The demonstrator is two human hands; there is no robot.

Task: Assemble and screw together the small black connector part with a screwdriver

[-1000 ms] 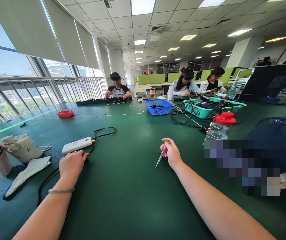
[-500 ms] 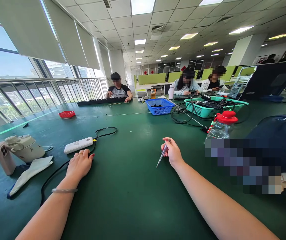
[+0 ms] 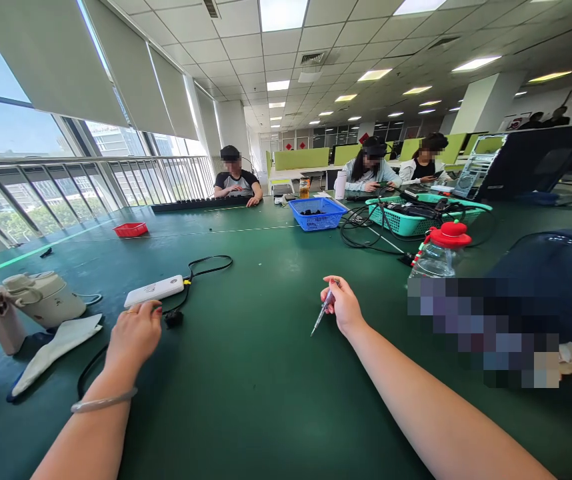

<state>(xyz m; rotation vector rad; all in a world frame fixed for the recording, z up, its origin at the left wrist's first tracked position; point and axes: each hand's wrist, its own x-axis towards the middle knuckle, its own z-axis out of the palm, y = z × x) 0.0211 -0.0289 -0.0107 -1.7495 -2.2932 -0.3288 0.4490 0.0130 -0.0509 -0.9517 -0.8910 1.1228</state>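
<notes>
My right hand (image 3: 345, 307) is closed around a slim pen-like tool (image 3: 322, 315) with a partly clear barrel. Its thin tip points down and to the left, above the green table. My left hand (image 3: 135, 331) hovers low over the left side, fingers loosely bent and partly hidden from me, with nothing visible in them. Just right of its fingertips lies a small black connector (image 3: 173, 319). A black cable (image 3: 89, 370) passes beneath this hand. Beyond the fingers rests a white power bank (image 3: 155, 291), with a dark looped cord (image 3: 221, 259) at its right end.
At left stand a phone (image 3: 3, 320) and a cream container (image 3: 49, 299) beside a white cloth (image 3: 56, 353). Farther back are a red tray (image 3: 131, 231), a blue basket (image 3: 317, 220) and a green basket (image 3: 401, 221) of cables. A red-lidded bottle (image 3: 439, 257) stands right; people sit opposite.
My left hand has shifted left and toward me, uncovering the black connector beside the power bank. My right hand keeps its hold on the pen-like tool, almost unmoved.
</notes>
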